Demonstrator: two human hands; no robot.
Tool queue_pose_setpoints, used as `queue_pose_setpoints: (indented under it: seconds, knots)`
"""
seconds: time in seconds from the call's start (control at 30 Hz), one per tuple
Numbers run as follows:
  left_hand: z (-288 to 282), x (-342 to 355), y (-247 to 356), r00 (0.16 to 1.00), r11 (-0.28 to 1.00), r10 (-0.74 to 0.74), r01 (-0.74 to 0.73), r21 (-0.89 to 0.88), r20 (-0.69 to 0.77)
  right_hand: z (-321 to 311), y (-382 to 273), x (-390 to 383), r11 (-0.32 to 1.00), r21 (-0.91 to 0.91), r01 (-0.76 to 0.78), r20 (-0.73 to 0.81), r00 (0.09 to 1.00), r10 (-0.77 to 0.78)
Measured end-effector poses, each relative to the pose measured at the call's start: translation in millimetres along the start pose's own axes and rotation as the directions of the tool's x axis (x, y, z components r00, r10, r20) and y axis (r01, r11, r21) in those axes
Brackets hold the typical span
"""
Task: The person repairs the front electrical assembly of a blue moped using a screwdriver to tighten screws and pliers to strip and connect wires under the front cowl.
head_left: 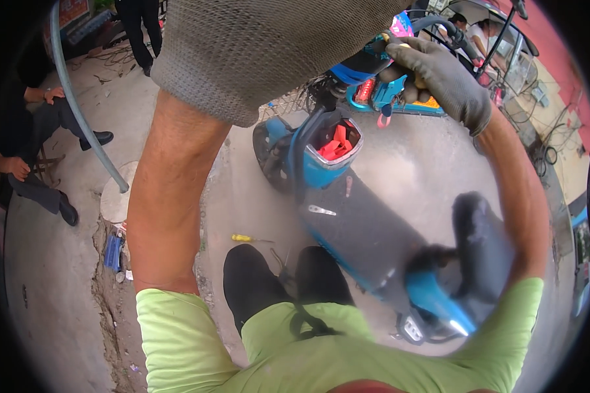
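My gloved left hand [272, 49] looms at the top; its fingers are out of sight. My gloved right hand [442, 78] has curled fingers at the blue-and-black handlebar area [360, 62] of a scooter, near a small yellow piece; what they grip is unclear. Below them, the scooter's front compartment [318, 169] holds red items [334, 144]. Its dark floorboard [347, 226] runs back to a black seat [478, 255]. A yellow-handled screwdriver [244, 238] and what looks like pliers [280, 261] lie on the ground beside the scooter.
A seated person [33, 137] and a standing person [137, 26] are at left, beside a grey pole [85, 118] and cracked pavement with a blue object [113, 252]. At upper right are other people [478, 39], another vehicle [508, 56] and tangled cables [547, 144].
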State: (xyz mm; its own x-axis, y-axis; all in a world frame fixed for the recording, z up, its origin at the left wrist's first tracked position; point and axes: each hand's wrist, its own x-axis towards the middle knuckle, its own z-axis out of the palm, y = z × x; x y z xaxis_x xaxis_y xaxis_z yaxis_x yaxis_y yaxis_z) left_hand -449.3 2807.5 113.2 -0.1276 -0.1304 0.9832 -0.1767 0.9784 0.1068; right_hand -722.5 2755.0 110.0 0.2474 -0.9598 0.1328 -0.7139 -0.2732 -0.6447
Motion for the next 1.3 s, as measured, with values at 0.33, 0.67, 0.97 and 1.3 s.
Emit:
queue_pose_setpoints:
  seconds: [0.33,0.67,0.97,1.3]
  knots:
    - [-19,-3,8,1.000,0.997,0.013,-0.013,0.071,0.010,144,-1,88,0.685,0.720,0.113,-0.086,0.994,-0.073]
    - [-13,-15,-3,0.999,0.950,0.040,-0.033,0.309,-0.017,84,32,104,0.982,0.167,0.085,0.145,0.983,-0.110]
    - [21,-141,-103,0.794,0.793,-0.608,0.608,0.031,-0.017,109,39,135,0.777,-0.148,0.612,0.069,0.790,-0.609]
    - [41,-133,-123,0.783,0.778,-0.619,0.600,0.184,0.060,87,-11,107,0.984,-0.012,-0.180,0.178,0.968,0.179]
